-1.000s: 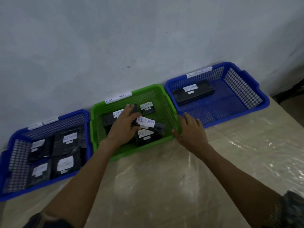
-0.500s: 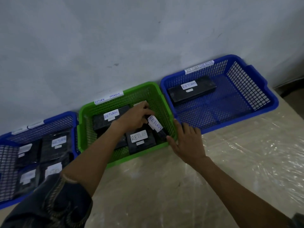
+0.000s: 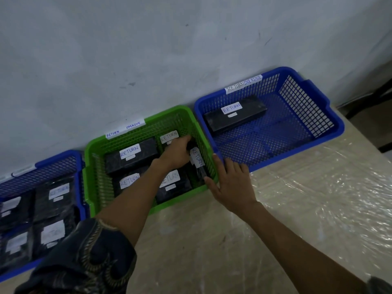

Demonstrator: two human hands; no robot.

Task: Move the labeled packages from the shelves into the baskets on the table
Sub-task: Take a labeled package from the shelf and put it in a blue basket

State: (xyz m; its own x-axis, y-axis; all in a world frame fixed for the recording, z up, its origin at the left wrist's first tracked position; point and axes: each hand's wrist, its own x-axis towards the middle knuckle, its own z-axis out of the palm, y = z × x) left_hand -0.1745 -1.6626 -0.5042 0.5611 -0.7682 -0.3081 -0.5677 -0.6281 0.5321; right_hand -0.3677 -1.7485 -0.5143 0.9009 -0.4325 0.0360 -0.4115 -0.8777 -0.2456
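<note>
- Tipping a once-flat package [image 3: 198,161] on edge in the green basket [image 3: 95,187], our left grip [image 3: 176,153] clasps it.
- Our right grip [image 3: 231,183], released, steadies the rim; nearly placed.

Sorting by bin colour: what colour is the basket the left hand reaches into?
Green: the middle basket, seen in the head view.

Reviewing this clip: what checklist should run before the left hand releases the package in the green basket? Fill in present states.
1. Left hand grips the black wrapped package with white RETURN label: ok.
2. Package lies flat in the green plastic mesh basket: not ok, it stands on edge by the right wall.
3. Right hand rests on the basket's right rim: ok.
4. Free floor space beneath it: cannot tell, hand hides it.
</note>
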